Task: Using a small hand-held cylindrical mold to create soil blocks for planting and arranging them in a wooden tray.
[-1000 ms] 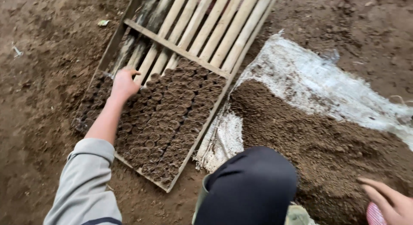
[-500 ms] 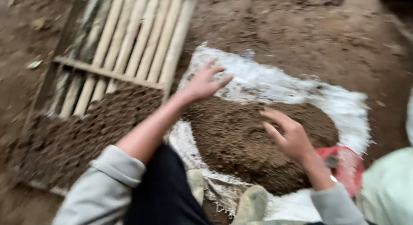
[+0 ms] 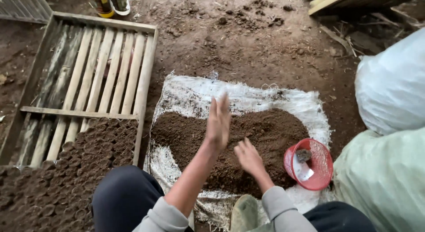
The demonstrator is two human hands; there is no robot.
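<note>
I am seeing the left hand [image 3: 218,121] hovering edge-on over the soil heap [image 3: 230,145], fingers straight and together, palm open, holding nothing. The right hand [image 3: 249,156] is lying just below and right of it, resting flat on the soil with fingers loosely spread, gripping nothing that I can make out. The heap is sitting on a white woven sack [image 3: 248,99] spread on the dirt ground, directly under both hands.

Right of the right hand, a red mesh basket [image 3: 310,164] is lying at the heap's edge, touching the soil. Beyond it, two pale plastic bags [image 3: 389,134] are crowding the far right side. Left of the left hand, a slatted wooden frame [image 3: 88,68] is lying on the ground, its near part packed with small soil-filled pots [image 3: 71,179]. Past the frame's far corner, two bottles [image 3: 110,3] are standing. A dark-trousered knee [image 3: 124,196] is sitting between the pots and the sack, and a boot toe [image 3: 243,212] is showing beneath the right forearm.
</note>
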